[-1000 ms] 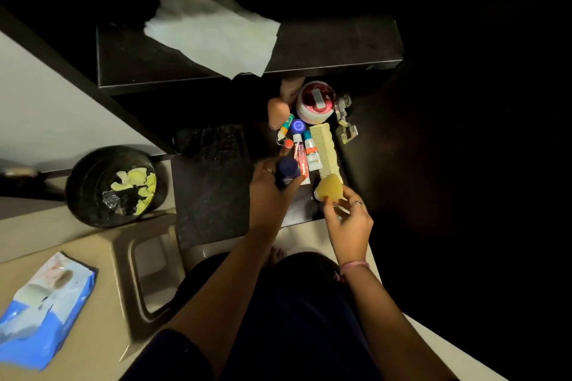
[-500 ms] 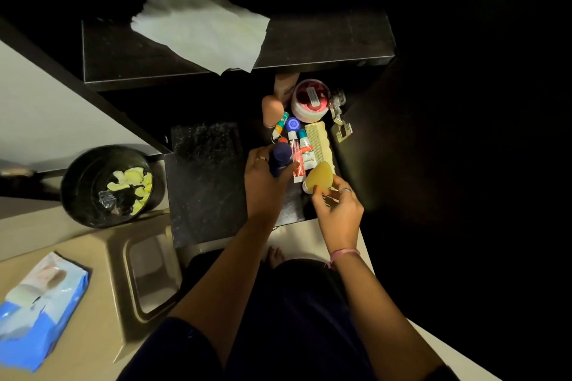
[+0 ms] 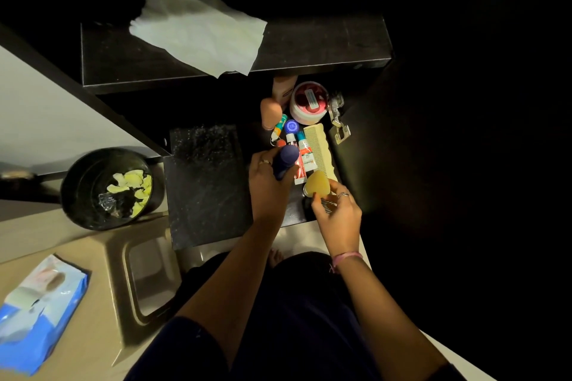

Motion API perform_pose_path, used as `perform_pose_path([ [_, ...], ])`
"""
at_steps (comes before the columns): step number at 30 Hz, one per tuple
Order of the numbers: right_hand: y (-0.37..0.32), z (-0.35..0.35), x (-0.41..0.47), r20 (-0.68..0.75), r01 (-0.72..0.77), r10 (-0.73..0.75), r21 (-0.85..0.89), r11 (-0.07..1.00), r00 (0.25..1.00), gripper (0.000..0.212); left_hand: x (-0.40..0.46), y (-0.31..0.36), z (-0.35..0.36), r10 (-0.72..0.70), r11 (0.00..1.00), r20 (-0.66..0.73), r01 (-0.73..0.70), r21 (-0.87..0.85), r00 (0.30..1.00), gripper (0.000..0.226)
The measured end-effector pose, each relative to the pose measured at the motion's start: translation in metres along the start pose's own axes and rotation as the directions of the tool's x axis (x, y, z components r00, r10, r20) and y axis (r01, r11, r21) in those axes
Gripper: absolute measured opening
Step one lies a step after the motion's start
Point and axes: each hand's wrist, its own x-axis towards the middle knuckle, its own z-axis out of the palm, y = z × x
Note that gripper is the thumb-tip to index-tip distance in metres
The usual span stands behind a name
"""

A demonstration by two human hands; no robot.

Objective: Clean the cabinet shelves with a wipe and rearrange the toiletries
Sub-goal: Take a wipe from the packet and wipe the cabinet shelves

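Observation:
A white wipe [image 3: 201,28] lies spread on the upper dark shelf [image 3: 325,43], hanging a little over its front edge. On the lower shelf [image 3: 204,195] stand toiletries: a red-lidded jar [image 3: 309,101], small tubes [image 3: 305,153], a cream comb [image 3: 318,145] and peach bottles [image 3: 268,111]. My left hand [image 3: 267,187] is closed around a dark blue bottle [image 3: 284,162] beside the tubes. My right hand [image 3: 335,213] holds a yellow teardrop-shaped sponge [image 3: 317,184] at the comb's near end.
A black bin [image 3: 83,192] with yellow scraps stands at the left. A blue pack of wipes [image 3: 37,312] lies on the beige floor at lower left. A metal door hinge [image 3: 339,119] sits right of the jar. The cabinet's right side is dark.
Both hands have shifted slightly up and left along the lower shelf with the blue bottle and the yellow sponge; the sponge now sits closer to the tubes.

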Motion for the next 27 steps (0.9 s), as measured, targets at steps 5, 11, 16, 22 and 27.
perform_pose_path([
  [5, 0.002, -0.001, -0.001, 0.037, 0.015, -0.016, 0.023, 1.000, 0.999, 0.035, -0.002, 0.000, -0.001, -0.016, 1.000, -0.003, 0.016, 0.012, 1.000, 0.038],
  [11, 0.003, -0.005, -0.003, 0.078, 0.017, -0.018, 0.008, 1.000, 0.997, 0.041, -0.004, -0.001, -0.002, -0.057, 0.998, 0.011, 0.057, -0.001, 0.998, 0.043],
  [16, 0.000, -0.016, -0.005, 0.097, -0.006, 0.006, 0.001, 1.000, 0.995, 0.043, -0.008, -0.002, -0.005, -0.061, 0.998, 0.026, 0.061, -0.030, 0.998, 0.042],
  [22, -0.021, -0.046, -0.007, 0.031, 0.135, -0.135, -0.019, 0.991, 0.990, 0.039, -0.023, -0.005, -0.020, -0.088, 0.994, -0.002, 0.087, -0.066, 0.996, 0.044],
  [27, -0.089, -0.067, 0.010, -0.115, 0.353, -0.340, 0.132, 0.926, 0.933, 0.023, -0.042, -0.014, -0.041, -0.135, 0.988, -0.034, 0.131, -0.085, 0.990, 0.045],
])
